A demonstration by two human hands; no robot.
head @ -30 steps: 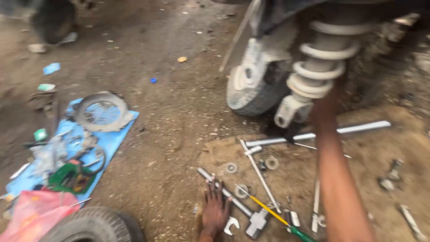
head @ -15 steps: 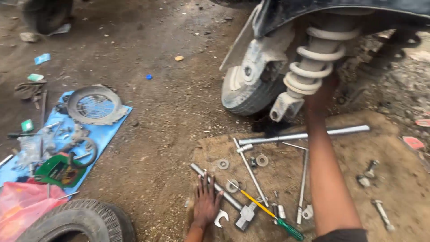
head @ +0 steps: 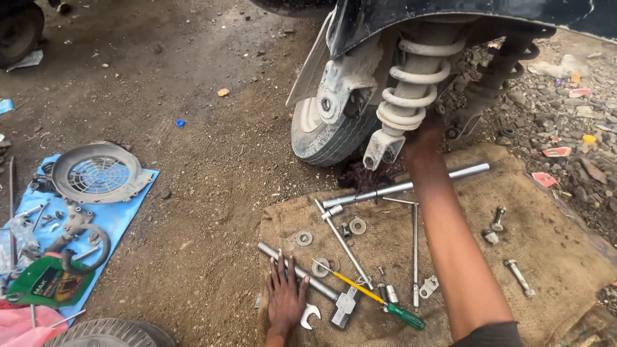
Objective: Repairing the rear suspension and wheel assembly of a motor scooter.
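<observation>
My left hand [head: 286, 297] lies flat with fingers spread on a brown sackcloth [head: 559, 212], resting across a steel T-handle wrench [head: 329, 295]. A small open-ended spanner [head: 310, 316] and a yellow-shafted, green-handled screwdriver [head: 385, 306] lie just right of it. My right arm stretches up to a scooter's rear shock absorber [head: 414, 83]. My right hand [head: 424, 133] is at the spring's lower mount, beside the rear wheel [head: 321, 135]. Its fingers are hidden behind the mount.
A long steel tube [head: 411, 186], washers [head: 304, 238], socket bars and bolts [head: 518, 276] are scattered on the sackcloth. To the left, a blue sheet [head: 125, 218] holds a round fan cover [head: 96, 173], metal parts and a green packet [head: 45, 284]. A loose tyre [head: 109, 334] lies bottom left, rubble at right.
The view has steadied and shifted a little. My left hand stays pressed on the sackcloth and my right arm stays reaching up at the shock absorber.
</observation>
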